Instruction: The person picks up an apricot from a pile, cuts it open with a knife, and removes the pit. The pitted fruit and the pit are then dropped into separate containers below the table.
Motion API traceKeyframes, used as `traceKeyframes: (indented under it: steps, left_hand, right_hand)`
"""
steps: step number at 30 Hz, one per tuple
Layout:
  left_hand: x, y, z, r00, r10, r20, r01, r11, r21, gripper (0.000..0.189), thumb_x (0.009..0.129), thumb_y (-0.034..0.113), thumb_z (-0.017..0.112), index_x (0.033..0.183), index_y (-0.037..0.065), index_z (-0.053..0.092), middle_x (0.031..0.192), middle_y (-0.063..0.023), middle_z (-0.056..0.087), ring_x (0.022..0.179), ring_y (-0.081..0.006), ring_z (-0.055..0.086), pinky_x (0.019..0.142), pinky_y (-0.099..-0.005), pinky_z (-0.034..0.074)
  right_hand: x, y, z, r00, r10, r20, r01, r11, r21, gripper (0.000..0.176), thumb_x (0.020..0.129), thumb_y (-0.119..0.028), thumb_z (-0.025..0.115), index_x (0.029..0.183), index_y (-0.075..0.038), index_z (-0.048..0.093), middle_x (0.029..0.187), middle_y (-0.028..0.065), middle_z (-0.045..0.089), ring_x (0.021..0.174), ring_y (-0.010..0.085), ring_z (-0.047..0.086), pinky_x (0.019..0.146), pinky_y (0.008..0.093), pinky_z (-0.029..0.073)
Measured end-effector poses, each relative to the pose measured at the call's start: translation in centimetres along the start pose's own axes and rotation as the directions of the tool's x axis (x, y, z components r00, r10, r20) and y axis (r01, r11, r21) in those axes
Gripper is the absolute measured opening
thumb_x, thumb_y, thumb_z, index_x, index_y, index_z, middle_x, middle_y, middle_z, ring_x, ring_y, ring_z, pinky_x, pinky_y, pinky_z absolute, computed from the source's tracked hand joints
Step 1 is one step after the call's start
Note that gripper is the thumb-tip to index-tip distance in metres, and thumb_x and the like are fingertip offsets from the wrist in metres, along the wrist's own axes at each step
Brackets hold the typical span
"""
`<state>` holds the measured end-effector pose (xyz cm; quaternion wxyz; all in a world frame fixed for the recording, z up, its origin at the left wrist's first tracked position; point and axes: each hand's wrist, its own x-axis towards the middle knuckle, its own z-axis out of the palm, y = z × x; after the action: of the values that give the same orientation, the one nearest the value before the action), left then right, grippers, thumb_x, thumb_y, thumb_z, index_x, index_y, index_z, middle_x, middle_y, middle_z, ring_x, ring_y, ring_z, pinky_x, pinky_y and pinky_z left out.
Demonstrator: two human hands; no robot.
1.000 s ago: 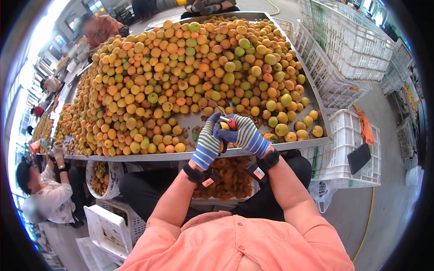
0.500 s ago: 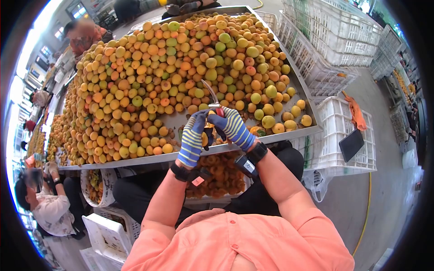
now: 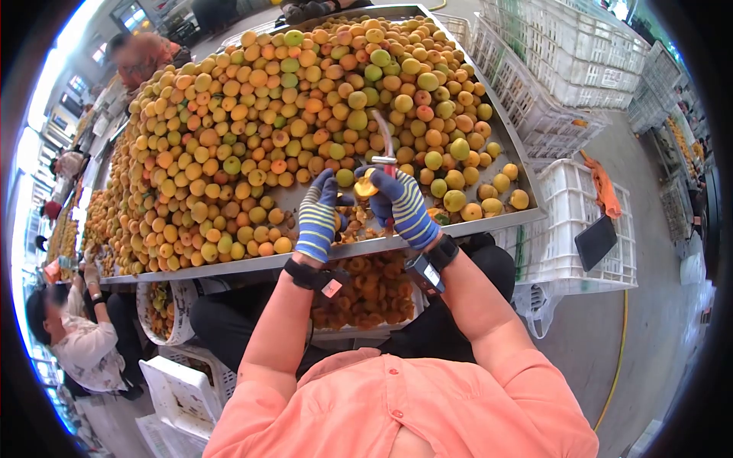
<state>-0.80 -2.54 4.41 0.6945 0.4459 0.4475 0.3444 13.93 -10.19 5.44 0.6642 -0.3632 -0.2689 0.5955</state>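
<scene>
My right hand, in a blue-and-yellow striped glove, grips a curved knife with a red handle, its blade pointing up and away. The same hand pinches a cut apricot half between thumb and fingers. To its left, my left hand, gloved alike, is curled, with a yellow-orange apricot piece partly showing at its palm. Both hands are over the near edge of a metal table. A large heap of whole apricots covers much of this table, and scraps lie between my hands.
Below the table edge is a container of apricot halves. White crates are stacked at the right, near another crate bearing an orange glove and a dark tablet-like object. A co-worker sits at the left.
My hands have moved apart, the left slightly leftward, exposing the apricot half in my right hand. The knife has shifted right and its blade now points more upright.
</scene>
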Motion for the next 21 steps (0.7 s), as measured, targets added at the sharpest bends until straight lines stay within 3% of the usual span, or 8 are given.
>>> traceKeyframes:
  steps: [3,4,5,8,11,16,17,21]
  left_hand:
    - [2.6,-3.3,-1.4,0.998,0.057,0.039,-0.060,0.995,0.079,0.038,0.091,0.040,0.057,0.114,0.011,0.059,0.081,-0.0089,0.063,0.052,-0.0122,0.051,0.041,-0.0248,0.038]
    - [2.5,-3.2,-1.2,0.994,0.091,0.064,-0.097,0.991,0.097,0.045,0.090,0.048,0.057,0.113,0.009,0.061,0.075,-0.0077,0.063,0.048,-0.0130,0.049,0.039,-0.0266,0.037]
    - [2.3,-3.2,-1.1,0.982,-0.187,0.019,0.188,0.974,-0.123,0.045,0.090,0.048,0.055,0.106,0.006,0.062,0.077,-0.0065,0.063,0.048,-0.0129,0.050,0.040,-0.0275,0.039]
    - [1.2,-4.0,-1.3,0.966,-0.210,0.150,0.248,0.912,-0.326,0.035,0.092,0.042,0.053,0.097,0.009,0.062,0.074,-0.0013,0.061,0.050,-0.0100,0.051,0.041,-0.0218,0.038]
    - [-1.9,-2.9,-2.7,0.934,-0.207,0.291,0.296,0.904,-0.308,0.030,0.092,0.039,0.054,0.096,0.010,0.062,0.076,0.0010,0.060,0.050,-0.0077,0.050,0.042,-0.0189,0.036]
    - [-9.2,-3.6,-4.0,0.722,-0.509,0.469,0.614,0.784,-0.092,0.031,0.095,0.035,0.052,0.107,0.007,0.058,0.084,-0.0033,0.059,0.056,-0.0057,0.052,0.044,-0.0141,0.039]
    - [-8.4,-7.0,-6.5,0.591,-0.525,0.612,0.730,0.671,-0.131,0.034,0.094,0.034,0.053,0.111,0.006,0.056,0.090,-0.0071,0.062,0.065,-0.0122,0.058,0.057,-0.0198,0.049]
    - [-10.0,-8.9,-7.3,0.738,-0.520,0.431,0.674,0.609,-0.418,0.041,0.094,0.033,0.053,0.118,0.001,0.051,0.107,-0.0145,0.063,0.094,-0.0329,0.063,0.095,-0.0437,0.047]
  right_hand:
    - [0.6,1.2,1.3,0.984,-0.157,-0.086,0.113,0.918,-0.380,0.020,0.084,-0.021,0.067,0.097,-0.005,0.068,0.065,-0.0042,0.056,0.053,0.0007,0.047,0.045,0.0179,0.033]
    - [0.7,1.1,0.7,0.987,-0.156,0.038,0.128,0.625,-0.770,0.030,0.083,-0.021,0.069,0.106,-0.002,0.064,0.073,0.0005,0.060,0.061,0.0044,0.052,0.052,0.0211,0.041]
    - [0.8,2.2,0.7,0.970,-0.226,0.095,0.216,0.603,-0.768,0.033,0.084,-0.022,0.069,0.108,-0.001,0.061,0.078,0.0030,0.061,0.065,0.0066,0.053,0.057,0.0232,0.044]
    - [0.9,3.8,0.8,0.925,-0.336,0.176,0.344,0.549,-0.762,0.033,0.084,-0.021,0.067,0.107,0.000,0.054,0.088,0.0125,0.064,0.072,0.0185,0.061,0.068,0.0311,0.051]
    - [0.2,2.6,1.0,0.946,-0.299,0.123,0.298,0.661,-0.689,0.020,0.088,-0.013,0.061,0.103,-0.001,0.053,0.085,0.0096,0.062,0.072,0.0168,0.059,0.064,0.0321,0.050]
    - [0.9,3.3,-0.6,0.929,-0.351,0.116,0.283,0.476,-0.833,0.027,0.088,-0.025,0.063,0.092,0.001,0.056,0.070,0.0185,0.060,0.062,0.0325,0.058,0.058,0.0377,0.045]
    - [0.6,2.8,-0.2,0.945,-0.309,0.110,0.255,0.480,-0.839,0.028,0.089,-0.026,0.062,0.092,0.001,0.056,0.070,0.0191,0.060,0.062,0.0333,0.058,0.058,0.0384,0.045]
    - [-0.1,2.6,0.4,0.952,-0.279,0.127,0.245,0.442,-0.863,0.029,0.089,-0.027,0.061,0.092,0.001,0.057,0.071,0.0197,0.061,0.064,0.0342,0.060,0.058,0.0392,0.045]
